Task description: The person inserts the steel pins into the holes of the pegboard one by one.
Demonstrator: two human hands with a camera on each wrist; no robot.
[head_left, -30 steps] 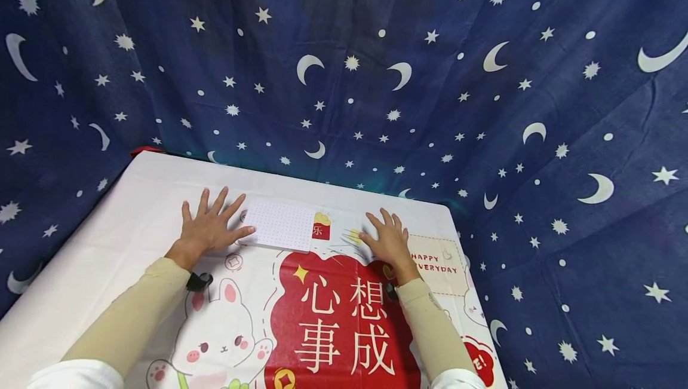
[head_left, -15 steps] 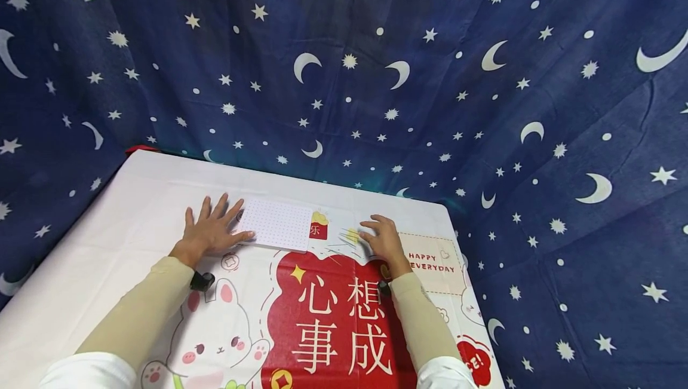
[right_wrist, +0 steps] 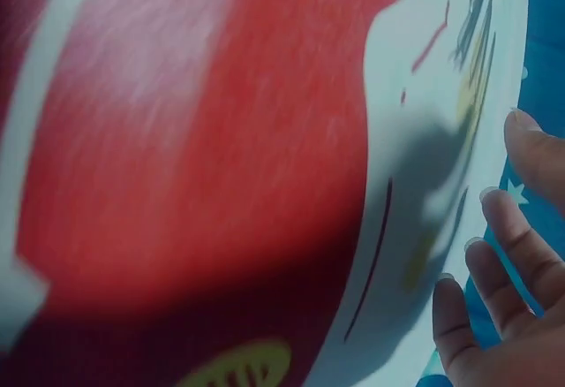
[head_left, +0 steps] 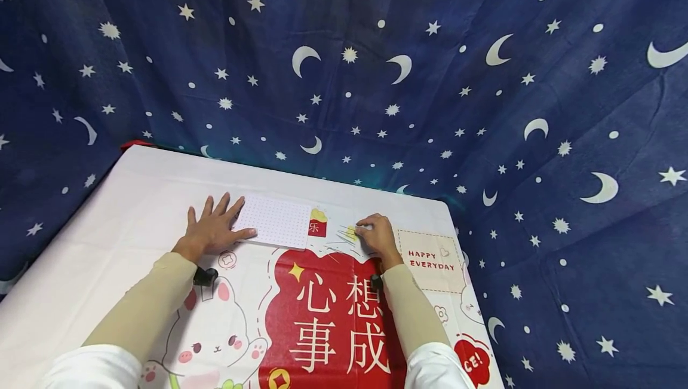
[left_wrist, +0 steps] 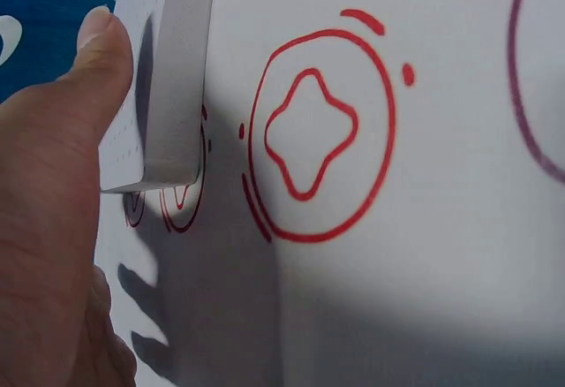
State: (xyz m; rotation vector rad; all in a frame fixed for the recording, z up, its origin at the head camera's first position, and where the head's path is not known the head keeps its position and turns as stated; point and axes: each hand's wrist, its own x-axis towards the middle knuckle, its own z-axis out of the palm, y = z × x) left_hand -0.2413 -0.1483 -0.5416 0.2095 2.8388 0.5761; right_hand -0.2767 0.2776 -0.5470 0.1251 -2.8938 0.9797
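Note:
A white board with a grid of small dots (head_left: 274, 227) lies flat on the printed tablecloth (head_left: 107, 227) near the table's far edge. My left hand (head_left: 212, 230) rests flat beside its left end, fingers spread. The thumb (left_wrist: 97, 51) touches the thick edge of the board (left_wrist: 172, 78). My right hand (head_left: 376, 236) sits to the right of the board, apart from it. Its fingers are curled down onto the cloth by a yellow print. In the right wrist view the bent fingers (right_wrist: 503, 307) show nothing between them.
The cloth carries a red panel with large white characters (head_left: 333, 317), a rabbit drawing (head_left: 215, 335) and a "HAPPY EVERYDAY" patch (head_left: 432, 260). A dark blue curtain with moons and stars (head_left: 376, 78) hangs close behind and to both sides. Something red (head_left: 134, 145) shows at the far left corner.
My right hand has gone from flat with spread fingers to curled, and has drawn slightly left. The left hand and the board have stayed put.

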